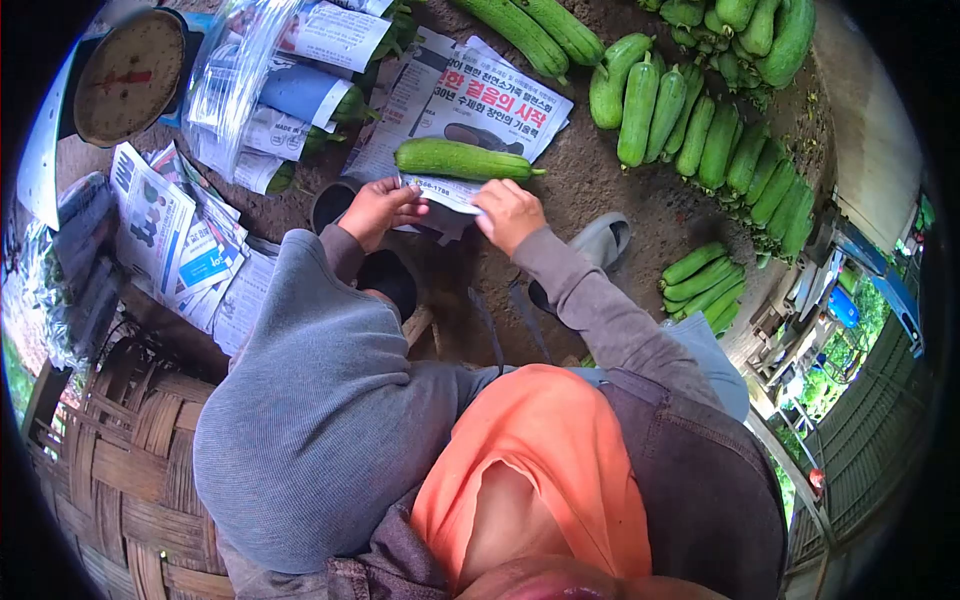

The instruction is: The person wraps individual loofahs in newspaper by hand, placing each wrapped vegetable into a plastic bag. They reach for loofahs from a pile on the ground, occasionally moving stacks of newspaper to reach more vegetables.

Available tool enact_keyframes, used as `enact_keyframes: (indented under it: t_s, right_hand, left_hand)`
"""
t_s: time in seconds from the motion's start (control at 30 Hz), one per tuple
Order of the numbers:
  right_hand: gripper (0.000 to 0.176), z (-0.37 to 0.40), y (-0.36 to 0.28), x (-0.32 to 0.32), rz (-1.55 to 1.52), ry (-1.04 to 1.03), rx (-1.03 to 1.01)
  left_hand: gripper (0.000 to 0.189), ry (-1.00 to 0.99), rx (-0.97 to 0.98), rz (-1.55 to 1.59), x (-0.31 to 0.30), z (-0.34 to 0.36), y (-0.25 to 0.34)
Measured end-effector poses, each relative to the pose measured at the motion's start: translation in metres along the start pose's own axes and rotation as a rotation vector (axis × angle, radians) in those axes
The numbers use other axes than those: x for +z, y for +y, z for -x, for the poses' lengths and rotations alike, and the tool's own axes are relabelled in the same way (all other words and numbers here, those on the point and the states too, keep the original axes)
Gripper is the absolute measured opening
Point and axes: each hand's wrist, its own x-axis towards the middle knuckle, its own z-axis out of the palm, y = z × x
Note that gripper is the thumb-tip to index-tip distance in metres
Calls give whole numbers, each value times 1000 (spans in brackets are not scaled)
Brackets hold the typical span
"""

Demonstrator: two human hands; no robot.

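A long green gourd [465,160], like a luffa, lies crosswise on a printed newspaper sheet [500,100] spread on the ground. The sheet's near edge is lifted and folded up along the gourd's near side. My left hand [385,212] pinches that edge at its left part, thumb and fingers together. At the right part of the same edge, my right hand [510,212] is closed on the paper, close to the gourd's stem end. Some of the fingertips are hidden by the paper.
Rows of loose gourds [720,145] curve along the right, with a smaller pile [703,285] nearer me. Paper-wrapped gourds in a clear plastic bag [240,90] lie upper left, beside a round-dial scale [130,78]. Stacked newspapers [185,235] sit left, above a woven bamboo surface [130,470].
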Motion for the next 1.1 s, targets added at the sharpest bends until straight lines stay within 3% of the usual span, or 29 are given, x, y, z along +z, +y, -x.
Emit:
enact_keyframes:
  t_s: [0.1, 0.27, 0.37, 0.57, 0.67, 0.77, 0.83, 1.0, 1.1]
  right_hand:
    - [15, 9, 17, 6, -99, 74, 113]
    - [22, 6, 32, 10, -396, 24, 357]
    - [29, -1, 36, 4, -392, 1, 374]
    - [42, -15, 37, -8, -357, -161, 422]
    - [35, -16, 37, -14, -358, 25, 278]
    - [24, -20, 6, -44, -136, 482, -17]
    - [14, -10, -12, -33, -221, 306, -161]
    - [22, -26, -49, -31, -91, 378, -267]
    - [25, -30, -61, -22, -320, 272, -385]
  left_hand:
    - [32, 15, 52, -168, 4, 10, 12]
    - [50, 426, 748, -1007, -4, 11, 12]
    - [50, 423, 982, -1177, 6, 11, 29]
    - [44, 348, 980, -1154, 16, -10, 37]
    - [28, 306, 993, -1164, 13, -26, 39]
    - [18, 287, 1025, -1114, 17, -31, 48]
    - [17, 295, 973, -1087, 19, -35, 55]
    - [18, 355, 883, -1125, 24, -39, 64]
    - [20, 345, 1006, -1043, 22, -42, 58]
